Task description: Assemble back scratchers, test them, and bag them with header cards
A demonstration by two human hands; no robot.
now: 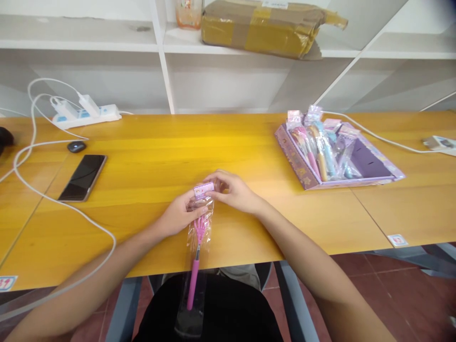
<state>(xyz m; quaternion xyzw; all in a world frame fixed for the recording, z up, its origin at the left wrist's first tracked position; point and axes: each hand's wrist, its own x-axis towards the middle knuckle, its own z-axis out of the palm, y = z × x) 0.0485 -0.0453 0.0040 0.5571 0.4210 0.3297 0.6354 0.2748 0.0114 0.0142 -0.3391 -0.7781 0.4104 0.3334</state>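
Note:
A pink back scratcher (194, 280) with a hand-shaped head and a metal shaft hangs inside a clear plastic bag (190, 323). The bag has a purple-pink card header (203, 190) at its top. My left hand (180, 213) grips the bag just below the header, thumb across the front. With thumb and fingers, my right hand (230, 190) pinches the header's right end. The handle reaches down past the table's front edge, over my lap. To the right, a purple display box (302, 175) holds several similar bagged items (317, 147).
On the left lie a black phone (83, 178), a small dark device (76, 146) and a power strip (87, 116) with white cables. A taped cardboard package (261, 26) sits on the shelf at the back. Another white cable (374, 135) runs behind the box.

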